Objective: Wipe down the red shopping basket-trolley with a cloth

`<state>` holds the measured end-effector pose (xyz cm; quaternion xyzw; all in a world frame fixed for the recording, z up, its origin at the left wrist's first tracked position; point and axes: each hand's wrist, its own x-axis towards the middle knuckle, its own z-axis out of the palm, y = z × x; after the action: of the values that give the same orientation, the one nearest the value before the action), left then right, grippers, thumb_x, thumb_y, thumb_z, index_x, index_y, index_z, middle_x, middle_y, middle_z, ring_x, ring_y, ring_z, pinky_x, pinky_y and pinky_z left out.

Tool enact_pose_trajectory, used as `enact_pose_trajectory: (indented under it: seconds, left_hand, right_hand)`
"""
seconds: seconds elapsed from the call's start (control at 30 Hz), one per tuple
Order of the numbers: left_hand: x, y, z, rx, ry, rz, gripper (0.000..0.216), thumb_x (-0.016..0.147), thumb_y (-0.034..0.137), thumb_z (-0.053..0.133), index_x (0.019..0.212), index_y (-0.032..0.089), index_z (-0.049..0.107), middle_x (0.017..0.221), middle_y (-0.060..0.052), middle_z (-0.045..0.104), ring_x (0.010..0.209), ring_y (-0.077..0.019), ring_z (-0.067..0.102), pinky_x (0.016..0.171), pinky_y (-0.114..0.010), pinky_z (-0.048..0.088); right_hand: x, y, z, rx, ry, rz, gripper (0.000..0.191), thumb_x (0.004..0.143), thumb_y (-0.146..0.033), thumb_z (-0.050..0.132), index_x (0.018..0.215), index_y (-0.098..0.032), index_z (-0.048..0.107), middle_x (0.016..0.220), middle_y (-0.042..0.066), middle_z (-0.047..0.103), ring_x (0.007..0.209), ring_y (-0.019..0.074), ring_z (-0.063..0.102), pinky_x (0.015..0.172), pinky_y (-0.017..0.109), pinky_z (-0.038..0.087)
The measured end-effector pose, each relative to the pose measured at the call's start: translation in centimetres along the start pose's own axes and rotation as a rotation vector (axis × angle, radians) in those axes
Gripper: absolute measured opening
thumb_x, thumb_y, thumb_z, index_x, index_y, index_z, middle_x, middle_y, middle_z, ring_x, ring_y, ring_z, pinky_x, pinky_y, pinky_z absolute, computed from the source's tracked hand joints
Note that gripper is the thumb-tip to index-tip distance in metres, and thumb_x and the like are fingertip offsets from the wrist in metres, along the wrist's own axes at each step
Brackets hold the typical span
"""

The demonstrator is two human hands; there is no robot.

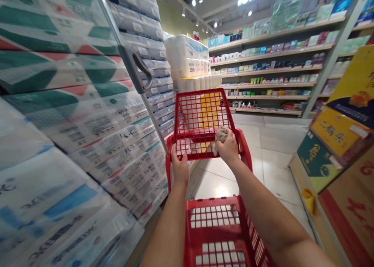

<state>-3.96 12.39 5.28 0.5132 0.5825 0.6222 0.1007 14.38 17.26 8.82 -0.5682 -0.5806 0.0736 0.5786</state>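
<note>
Left hand grips the red plastic shopping cart's handle bar. Right hand, beside it, clutches a crumpled pale cloth against the bar.

Your left hand was curled around the near-left corner of the red cart, arm stretched straight forward. Your right hand sat clenched at the cart's near-right side, fingers closed, forearm reaching in from lower right.
</note>
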Motion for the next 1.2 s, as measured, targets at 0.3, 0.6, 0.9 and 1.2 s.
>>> enact_pose_trajectory:
  seconds: [0.3,0.6,0.9,1.2]
  left_hand:
    - [-0.1,-0.8,-0.4,0.159,-0.005,0.098,0.063,0.093,0.023,0.039,0.150,0.026,0.013,0.140,-0.006,0.050,0.127,-0.0173,0.050,0.104,-0.034,0.045]
    - [-1.4,1.6,-0.7,0.381,0.053,0.236,0.062,0.091,0.017,0.038,0.150,0.022,0.018,0.158,-0.008,0.015,0.146,-0.0239,0.014,0.118,-0.044,0.024]
    - [-2.2,2.1,-0.9,0.688,-0.080,0.381,0.066,0.088,0.018,0.046,0.149,0.024,0.023,0.159,-0.009,0.011,0.146,-0.0312,0.003,0.114,-0.053,0.027]
    - [-2.1,1.4,-0.2,0.772,-0.118,0.428,0.073,0.084,0.015,0.051,0.149,0.027,0.022,0.160,-0.007,0.002,0.146,-0.0318,0.003,0.115,-0.052,0.023]
  right_hand:
    - [0.8,-1.0,0.6,-0.071,-0.093,0.081,0.055,0.070,-0.017,0.051,0.125,-0.020,0.048,0.109,0.014,0.055,0.084,0.0278,0.060,0.073,0.043,0.051]
    - [-2.2,-2.3,-1.2,-0.091,0.117,-0.074,0.045,0.073,-0.018,0.053,0.118,-0.019,0.047,0.110,0.012,0.050,0.088,0.0240,0.058,0.071,0.035,0.052]
    - [-1.5,-2.9,-4.3,-0.336,0.114,-0.221,0.045,0.080,-0.020,0.051,0.125,-0.022,0.054,0.099,0.010,0.066,0.085,0.0262,0.063,0.076,0.040,0.052]
    - [-2.4,-3.0,-0.3,-0.290,-0.041,-0.726,0.043,0.092,-0.016,0.045,0.131,-0.029,0.055,0.141,0.006,0.048,0.128,0.0264,0.044,0.108,0.045,0.037]
